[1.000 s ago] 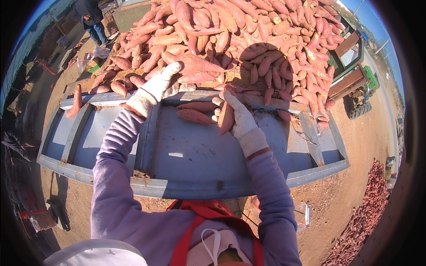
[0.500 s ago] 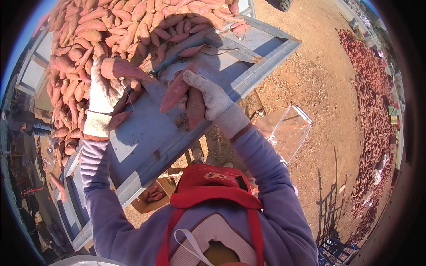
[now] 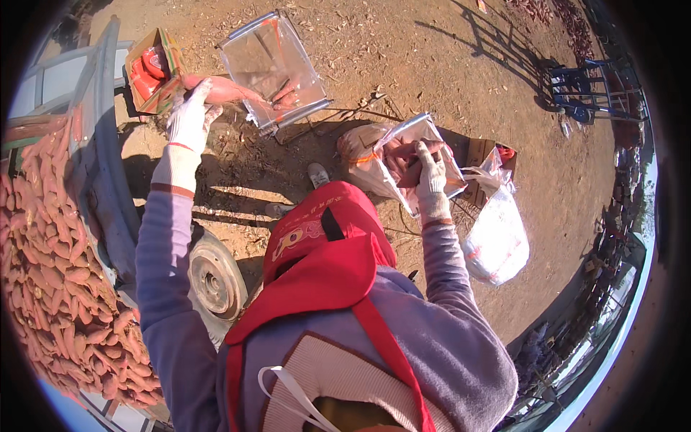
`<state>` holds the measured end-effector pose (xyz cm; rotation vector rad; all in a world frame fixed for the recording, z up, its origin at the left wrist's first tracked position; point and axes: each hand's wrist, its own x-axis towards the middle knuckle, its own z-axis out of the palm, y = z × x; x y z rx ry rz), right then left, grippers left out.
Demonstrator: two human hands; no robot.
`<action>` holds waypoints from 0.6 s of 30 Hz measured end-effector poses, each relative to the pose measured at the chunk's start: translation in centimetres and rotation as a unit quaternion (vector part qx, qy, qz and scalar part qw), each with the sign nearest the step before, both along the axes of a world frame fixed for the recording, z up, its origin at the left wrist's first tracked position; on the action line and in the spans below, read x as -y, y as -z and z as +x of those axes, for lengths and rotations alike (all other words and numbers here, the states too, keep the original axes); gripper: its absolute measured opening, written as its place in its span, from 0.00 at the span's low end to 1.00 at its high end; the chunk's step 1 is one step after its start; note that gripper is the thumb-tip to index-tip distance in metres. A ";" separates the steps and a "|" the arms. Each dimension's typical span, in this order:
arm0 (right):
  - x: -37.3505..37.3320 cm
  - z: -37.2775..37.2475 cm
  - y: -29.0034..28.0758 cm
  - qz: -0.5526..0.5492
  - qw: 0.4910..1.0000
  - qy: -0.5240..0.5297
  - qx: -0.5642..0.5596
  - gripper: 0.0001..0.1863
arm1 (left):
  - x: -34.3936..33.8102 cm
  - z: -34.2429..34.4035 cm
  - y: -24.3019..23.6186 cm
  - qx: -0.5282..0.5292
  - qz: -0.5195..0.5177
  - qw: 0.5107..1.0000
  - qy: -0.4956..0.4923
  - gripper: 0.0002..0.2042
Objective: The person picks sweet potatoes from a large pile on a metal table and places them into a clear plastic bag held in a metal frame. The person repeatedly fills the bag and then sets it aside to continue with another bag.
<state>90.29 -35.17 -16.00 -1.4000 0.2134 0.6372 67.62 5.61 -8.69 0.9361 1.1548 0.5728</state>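
My left hand (image 3: 189,124), in a whitish work glove, is closed around a large sweet potato (image 3: 224,90) whose tapered end points right, above the ground and beside the trailer edge. My right hand (image 3: 432,175), gloved alike, is at the mouth of a clear plastic bag (image 3: 379,187) stretched open on a metal frame (image 3: 452,162). Its fingers grip sweet potatoes (image 3: 410,175), at least one of them dark in shadow. More sweet potatoes (image 3: 394,153) lie inside that bag, under the hand. How many the right hand holds is partly hidden.
A second framed bag (image 3: 253,59) with a few sweet potatoes stands ahead, next to a cardboard box (image 3: 173,54) with red contents. At left are the metal trailer (image 3: 108,165), heaped sweet potatoes (image 3: 57,288) and a wheel (image 3: 214,281). A filled white bag (image 3: 498,237) and blue cart (image 3: 594,90) are at right.
My view has turned right, away from the heap on the trailer. My right hand has gone from above the trailer to the framed bag with its sweet potatoes; my left still holds its large one.
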 end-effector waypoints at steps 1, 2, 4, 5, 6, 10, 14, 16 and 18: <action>2.0 1.3 1.6 -0.020 0.998 -0.009 0.062 0.11 | 0.0 1.2 0.4 -0.053 -0.001 0.999 -0.010 0.23; 3.4 2.5 3.5 -0.103 0.990 0.011 0.094 0.14 | 0.0 1.5 0.2 -0.074 -0.010 0.997 0.027 0.20; 6.4 3.8 6.8 -0.134 0.978 -0.011 0.161 0.22 | 0.7 0.8 -1.2 -0.008 -0.064 0.988 0.141 0.18; 7.8 4.3 8.1 -0.195 0.962 -0.056 0.183 0.21 | 1.3 -0.6 -2.8 -0.031 -0.093 0.985 0.142 0.18; 8.6 4.9 9.2 -0.235 0.963 -0.088 0.094 0.22 | 2.4 -2.2 -4.6 0.008 -0.094 0.976 0.199 0.16; 7.3 6.4 10.4 -0.273 0.947 -0.169 0.008 0.17 | 7.7 -9.1 -12.7 -0.159 0.096 0.910 0.371 0.17; -4.0 7.2 5.0 -0.305 0.920 -0.216 0.121 0.21 | 12.6 -19.9 -17.0 -0.253 0.086 0.919 0.290 0.16; -12.3 4.5 0.0 -0.208 0.925 -0.267 0.170 0.21 | 13.6 -28.2 -17.2 -0.265 0.059 0.950 0.156 0.14; -21.2 -0.3 -5.6 -0.095 0.921 -0.323 0.198 0.18 | 13.1 -38.0 -16.8 -0.326 0.105 0.939 -0.018 0.11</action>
